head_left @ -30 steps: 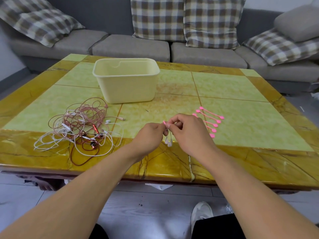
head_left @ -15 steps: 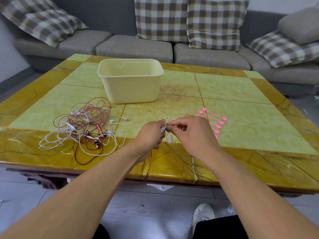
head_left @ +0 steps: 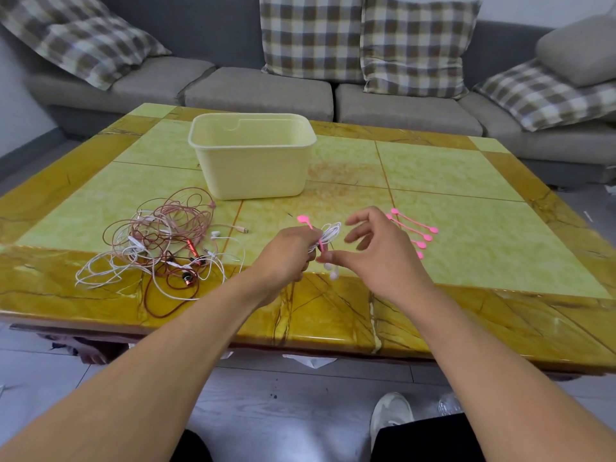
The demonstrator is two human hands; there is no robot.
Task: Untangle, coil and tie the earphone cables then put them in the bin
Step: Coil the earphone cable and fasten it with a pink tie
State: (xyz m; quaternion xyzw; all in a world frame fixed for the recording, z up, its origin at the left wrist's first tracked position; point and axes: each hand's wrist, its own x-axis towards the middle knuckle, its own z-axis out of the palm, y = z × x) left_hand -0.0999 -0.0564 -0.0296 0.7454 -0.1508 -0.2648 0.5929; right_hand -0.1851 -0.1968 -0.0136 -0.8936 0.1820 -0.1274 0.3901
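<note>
From the head camera, the person is tying one coiled white earphone cable. The left hand is gripping the coil with curled fingers, and a pink tie is crossing it. The right hand is spreading its fingers loosely, thumb and fingertip at the tie's lower end; whether it is pinching, I cannot tell. Next, probably, wrapping and fastening the tie. The bin is standing behind with open table between; the tangled cables are lying left, spare ties right.
</note>
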